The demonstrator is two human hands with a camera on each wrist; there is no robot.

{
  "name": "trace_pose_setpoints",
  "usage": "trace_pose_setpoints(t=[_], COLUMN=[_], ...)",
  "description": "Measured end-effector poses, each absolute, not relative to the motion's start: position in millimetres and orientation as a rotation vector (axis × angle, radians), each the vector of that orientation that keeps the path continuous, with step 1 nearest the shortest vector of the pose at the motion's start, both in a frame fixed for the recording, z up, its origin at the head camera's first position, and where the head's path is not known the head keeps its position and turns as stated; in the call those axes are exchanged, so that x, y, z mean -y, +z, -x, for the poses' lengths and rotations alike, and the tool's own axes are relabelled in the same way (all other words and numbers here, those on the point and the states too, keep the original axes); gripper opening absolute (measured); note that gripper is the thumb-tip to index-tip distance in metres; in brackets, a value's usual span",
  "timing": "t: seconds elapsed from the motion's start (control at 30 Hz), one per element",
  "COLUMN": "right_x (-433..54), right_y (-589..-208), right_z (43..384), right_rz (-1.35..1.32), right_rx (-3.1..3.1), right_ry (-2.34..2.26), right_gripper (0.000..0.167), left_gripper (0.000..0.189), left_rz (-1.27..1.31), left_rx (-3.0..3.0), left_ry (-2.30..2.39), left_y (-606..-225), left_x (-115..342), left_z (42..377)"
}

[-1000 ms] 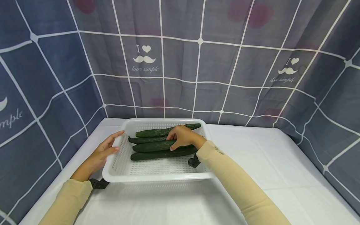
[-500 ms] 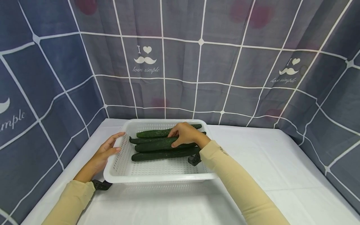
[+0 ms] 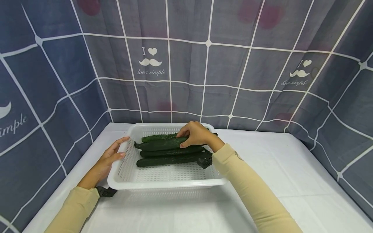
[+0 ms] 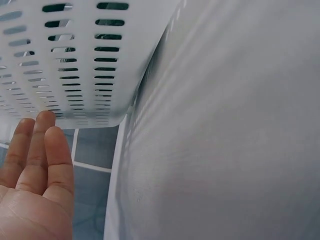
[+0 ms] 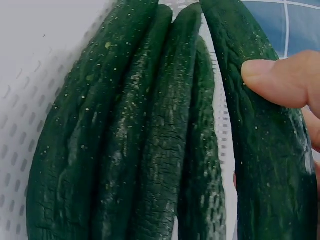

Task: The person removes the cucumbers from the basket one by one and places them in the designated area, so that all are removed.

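A white perforated plastic basket [image 3: 163,183] holds several dark green cucumbers [image 3: 169,160] lying side by side, lengthwise. My right hand [image 3: 196,134] reaches over the basket from the right and grips one cucumber [image 5: 272,150], its thumb [image 5: 270,80] pressed along the near side. In the right wrist view a gap separates this cucumber from the row of others [image 5: 165,130]; the hand's other fingers are mostly hidden behind it. At the basket's left end, my left hand [image 3: 106,161] touches the rim with thumb and fingertips. Its fingers [image 4: 35,155] look straight along the perforated wall.
The basket stands on a white-covered table [image 3: 279,181]. A grey-blue checked curtain [image 3: 186,64] hangs behind it and on both sides. Dark wrist devices [image 3: 106,191] sit at both wrists, the right one over the near cucumbers.
My right hand has moved up and slightly right, toward the back of the basket, with the cucumber it grips. The left hand stays at the basket's left rim.
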State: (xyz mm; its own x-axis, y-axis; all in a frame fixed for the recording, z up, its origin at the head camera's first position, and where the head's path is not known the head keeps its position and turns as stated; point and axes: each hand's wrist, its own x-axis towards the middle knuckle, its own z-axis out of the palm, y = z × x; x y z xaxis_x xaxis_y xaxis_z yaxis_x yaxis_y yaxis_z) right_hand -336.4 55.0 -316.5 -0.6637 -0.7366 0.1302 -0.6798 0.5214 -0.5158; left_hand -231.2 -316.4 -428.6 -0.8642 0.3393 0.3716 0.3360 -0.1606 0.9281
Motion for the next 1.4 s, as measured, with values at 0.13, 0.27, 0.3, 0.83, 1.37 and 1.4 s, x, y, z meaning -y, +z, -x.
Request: trace_pose_setpoints(t=[0.13, 0.27, 0.3, 0.83, 1.37, 1.4], right_x=[-60.7, -67.2, -69.0, -98.0, -132.3, -134.4], right_y=[-312.5, -307.5, -306.0, -297.9, -290.4, -290.1], right_z=[336.6, 334.0, 332.9, 321.6, 308.4, 308.0], right_rz=[1.265, 1.263, 1.262, 1.284, 1.302, 1.306], right_rx=[-2.65, -2.651, -2.651, -2.68, -2.748, -2.746], right_ry=[-0.834, -0.848, -0.851, -0.964, -1.034, -1.042], right_gripper=[0.033, 0.034, 0.034, 0.034, 0.034, 0.034], left_gripper=[0.063, 0.063, 0.063, 0.064, 0.064, 0.064], left_rz=[-0.815, -0.81, -0.808, -0.795, -0.778, -0.776], left_rx=[-2.034, -2.034, -2.034, -2.078, -2.085, -2.09], left_ry=[2.247, 2.255, 2.255, 2.237, 2.237, 2.236], left_y=[-429.1, -429.2, -429.1, -430.1, -431.9, -431.9], left_x=[315.9, 315.6, 315.7, 315.4, 315.1, 315.3], left_z=[231.7, 231.9, 232.0, 232.1, 229.9, 229.7])
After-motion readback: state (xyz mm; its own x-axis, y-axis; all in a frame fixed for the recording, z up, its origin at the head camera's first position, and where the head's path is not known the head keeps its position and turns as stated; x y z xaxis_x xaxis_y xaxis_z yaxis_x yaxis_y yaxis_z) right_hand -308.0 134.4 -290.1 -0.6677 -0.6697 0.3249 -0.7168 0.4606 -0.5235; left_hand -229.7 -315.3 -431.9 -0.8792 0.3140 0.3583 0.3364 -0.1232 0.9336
